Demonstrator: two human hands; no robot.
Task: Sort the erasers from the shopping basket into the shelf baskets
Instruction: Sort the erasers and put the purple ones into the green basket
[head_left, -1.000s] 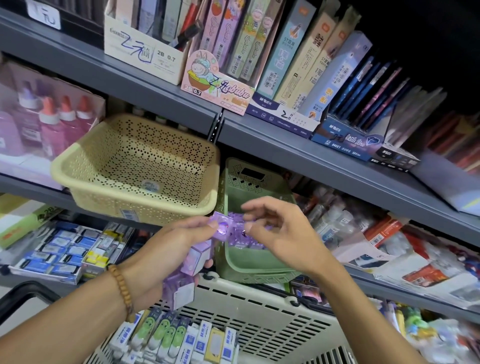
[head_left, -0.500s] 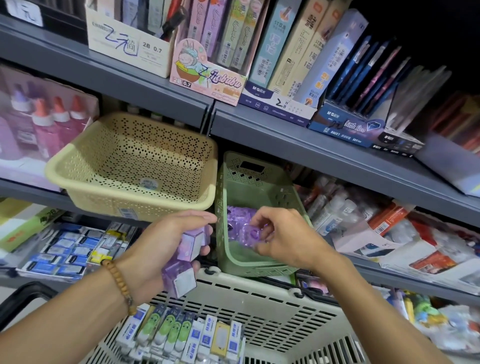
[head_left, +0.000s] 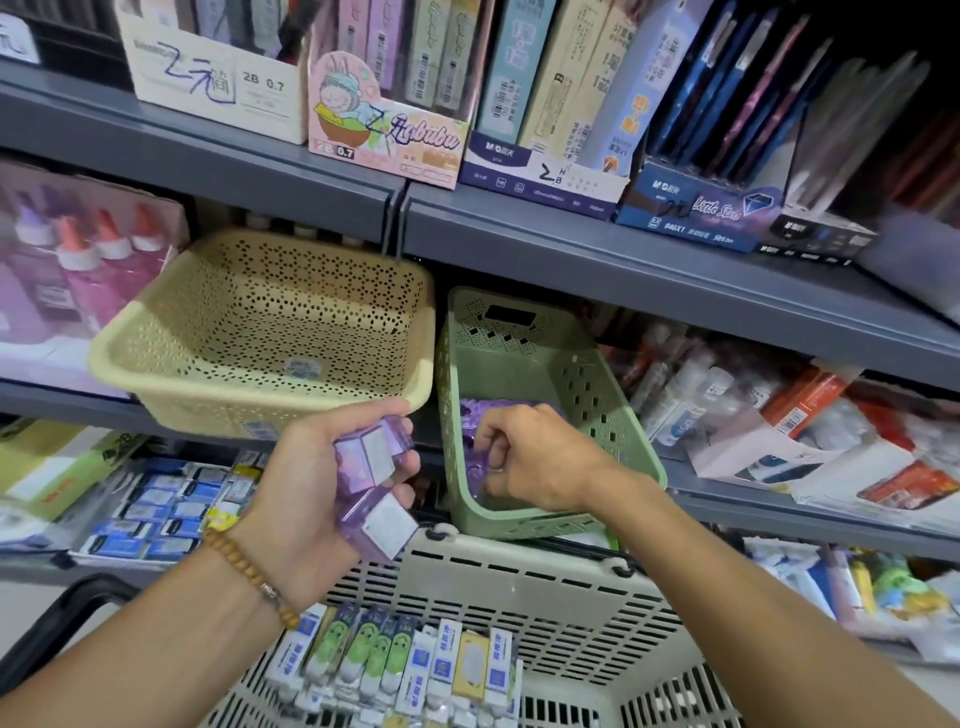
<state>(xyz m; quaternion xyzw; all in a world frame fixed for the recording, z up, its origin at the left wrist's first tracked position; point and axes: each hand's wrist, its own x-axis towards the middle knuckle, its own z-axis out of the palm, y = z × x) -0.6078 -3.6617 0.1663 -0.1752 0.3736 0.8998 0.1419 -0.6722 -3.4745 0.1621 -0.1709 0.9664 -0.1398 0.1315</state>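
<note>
Left hand: the left hand (head_left: 311, 488) is held up in front of the shelf, fingers curled round a small stack of purple eraser boxes (head_left: 375, 483); a beaded bracelet (head_left: 252, 577) sits on that wrist.
Purple eraser boxes: two or three of them, white end labels facing the viewer, held just above the near rim of the shopping basket and below the beige basket.
Right hand: the right hand (head_left: 535, 457) is down inside the green basket (head_left: 613, 415), fingers bent and pinched together over the purple erasers (head_left: 475, 415) lying there; it seems to be holding one, but the knuckles hide the fingertips, so I can't be sure.
Green basket: on the middle shelf, tilted forward, purple erasers piled at its bottom.
Beige basket: the beige basket (head_left: 171, 343) sits just left of the green one on the same shelf, also tipped forward, with a small sticker on its floor.
Shopping basket: the shopping basket (head_left: 545, 587) stands below the hands, with a row of sleeved erasers (head_left: 405, 660) standing on end in it, green, white, blue and yellow.
Upper shelf: boxes of pencil leads (head_left: 384, 119) stand in a row.
Lower left: packs of blue-and-white erasers (head_left: 150, 514) lie on the shelf below the beige basket.
</note>
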